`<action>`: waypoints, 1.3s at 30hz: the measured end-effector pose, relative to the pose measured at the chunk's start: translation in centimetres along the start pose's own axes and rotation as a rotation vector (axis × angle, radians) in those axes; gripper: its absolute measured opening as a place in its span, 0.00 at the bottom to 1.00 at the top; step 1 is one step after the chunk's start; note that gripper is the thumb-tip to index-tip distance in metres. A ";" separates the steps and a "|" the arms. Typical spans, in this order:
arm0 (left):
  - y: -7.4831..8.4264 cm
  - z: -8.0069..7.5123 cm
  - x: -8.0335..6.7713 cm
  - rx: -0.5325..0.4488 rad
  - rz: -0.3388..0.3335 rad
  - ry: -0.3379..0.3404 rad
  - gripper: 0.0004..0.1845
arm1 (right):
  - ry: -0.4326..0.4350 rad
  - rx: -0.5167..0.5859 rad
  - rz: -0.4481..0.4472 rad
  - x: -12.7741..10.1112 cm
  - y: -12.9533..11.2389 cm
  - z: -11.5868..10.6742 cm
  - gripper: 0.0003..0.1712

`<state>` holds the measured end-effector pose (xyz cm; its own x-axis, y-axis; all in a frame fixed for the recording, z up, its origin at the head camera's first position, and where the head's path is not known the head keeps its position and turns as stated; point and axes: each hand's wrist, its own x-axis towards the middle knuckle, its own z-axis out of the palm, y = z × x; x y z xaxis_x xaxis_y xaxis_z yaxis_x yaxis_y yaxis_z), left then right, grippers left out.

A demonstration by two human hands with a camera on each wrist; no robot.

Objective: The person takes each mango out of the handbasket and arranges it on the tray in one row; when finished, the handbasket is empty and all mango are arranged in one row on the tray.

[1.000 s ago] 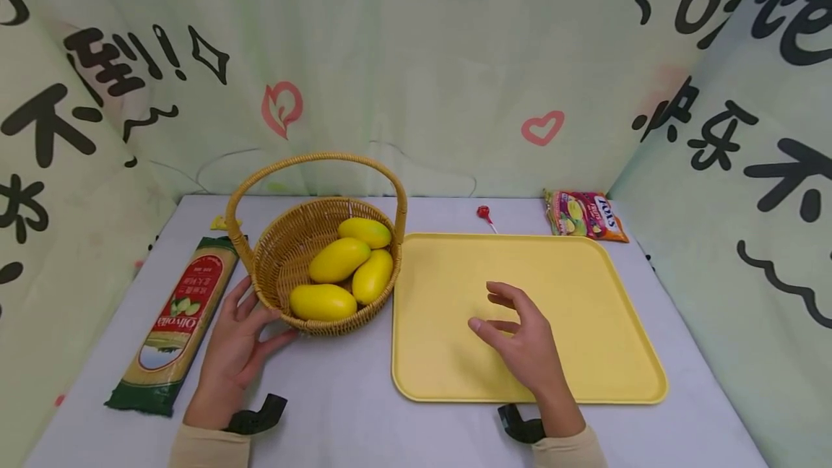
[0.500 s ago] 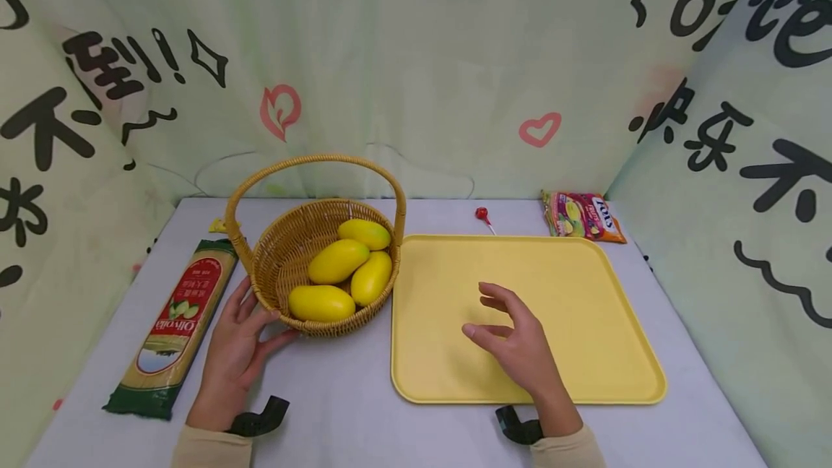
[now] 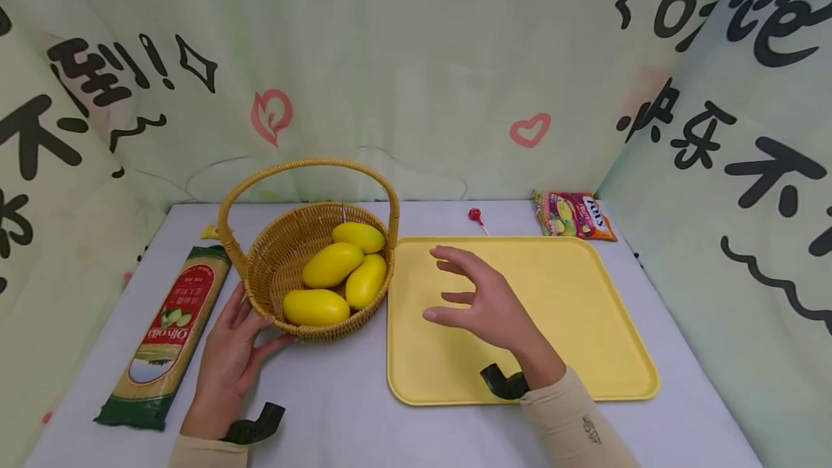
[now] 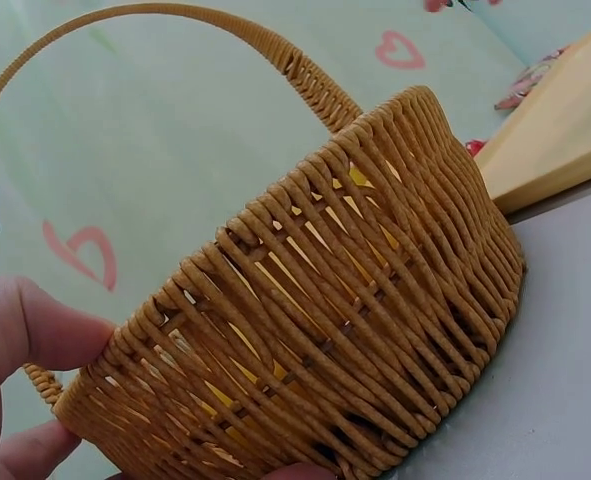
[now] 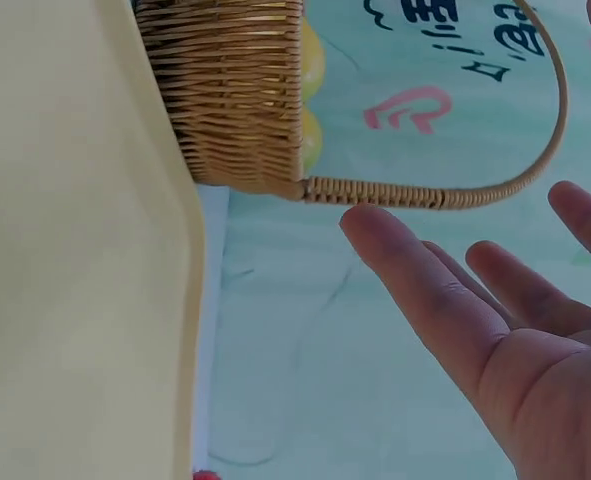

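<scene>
**Hands close on the mango basket**

Counter (image 3: 364,425) space spreads grey under both hands, with a yellow tray (image 3: 585,309) lying beneath the right hand (image 3: 484,305) and reaching well past it to the far side. Just beyond the fingers of the left hand (image 3: 227,363) stands the wicker basket (image 3: 276,266), its tall handle arching over four yellow mangoes (image 3: 331,264). The left hand rests on the counter with its fingers and thumb spread and laid against the basket's near wall, touching it rather than gripping. Outside that hand lies a long pasta packet (image 3: 169,327).

A second ago the right hand hung over the middle of the tray, well short of the basket; now it has travelled toward the basket and hovers over the tray's near-left part, fingers spread and loosely bent, holding nothing. The right wrist view shows the basket handle (image 5: 445,195) just past those fingertips, not yet touched. My reading is that this hand is reaching for a mango while the left steadies the basket.

Far beyond the right hand sit a snack bag (image 3: 572,214) and a small red lollipop (image 3: 475,215).
</scene>
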<state>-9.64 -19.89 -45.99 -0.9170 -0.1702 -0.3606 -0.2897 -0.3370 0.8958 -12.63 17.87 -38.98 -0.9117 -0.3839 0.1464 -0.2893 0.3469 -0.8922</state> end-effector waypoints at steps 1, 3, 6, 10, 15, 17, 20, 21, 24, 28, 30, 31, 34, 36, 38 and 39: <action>0.0 0.0 0.0 0.000 0.001 -0.003 0.45 | -0.014 -0.020 -0.017 0.6 -0.4 0.2 0.48; 0.0 -0.1 0.0 0.004 0.000 -0.005 0.45 | -0.046 -0.066 -0.045 1.9 -1.1 0.8 0.46; 0.0 -0.1 0.0 0.009 -0.004 -0.004 0.45 | -0.114 -0.153 -0.106 3.9 -2.1 1.9 0.46; 0.0 -0.1 -0.1 0.004 -0.004 -0.003 0.45 | -0.224 -0.304 -0.198 6.6 -3.3 3.0 0.45; 0.1 -0.1 -0.1 -0.006 0.007 -0.003 0.45 | -0.363 -0.431 -0.226 9.8 -4.5 4.5 0.45; 0.1 -0.1 -0.2 -0.008 0.007 -0.002 0.45 | -0.405 -0.455 -0.214 10.8 -4.8 5.0 0.44; 0.1 -0.1 -0.2 -0.008 0.006 -0.001 0.44 | -0.450 -0.495 -0.196 12.2 -5.0 5.9 0.43; 0.1 -0.1 -0.2 -0.006 0.006 0.000 0.44 | -0.462 -0.513 -0.195 12.7 -5.0 6.2 0.42; 0.1 -0.1 -0.2 -0.001 0.004 0.006 0.45 | -0.492 -0.555 -0.200 14.0 -4.8 7.0 0.42; 0.0 0.0 -0.1 0.002 0.002 0.011 0.45 | -0.521 -0.584 -0.181 15.3 -4.6 7.9 0.40; -0.1 0.1 -0.1 0.007 0.002 0.013 0.45 | -0.533 -0.603 -0.157 15.6 -4.5 8.2 0.40; -0.1 0.1 -0.1 0.009 0.001 0.013 0.45 | -0.540 -0.611 -0.146 15.8 -4.4 8.4 0.40; -0.2 0.2 0.0 0.016 -0.001 0.014 0.45 | -0.562 -0.638 -0.122 16.1 -4.3 8.8 0.40; -0.1 0.2 0.0 0.021 -0.002 0.015 0.45 | -0.568 -0.657 -0.122 16.3 -4.1 9.1 0.40; -0.1 0.1 -0.1 0.022 -0.004 0.017 0.45 | -0.571 -0.673 -0.121 16.5 -3.9 9.5 0.40; -0.1 0.0 -0.1 0.024 -0.006 0.019 0.45 | -0.572 -0.680 -0.121 16.6 -3.9 9.7 0.40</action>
<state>-9.58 -19.83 -46.03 -0.9100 -0.1864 -0.3704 -0.3014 -0.3162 0.8996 -23.81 1.85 -37.26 -0.6311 -0.7558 -0.1745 -0.6505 0.6383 -0.4116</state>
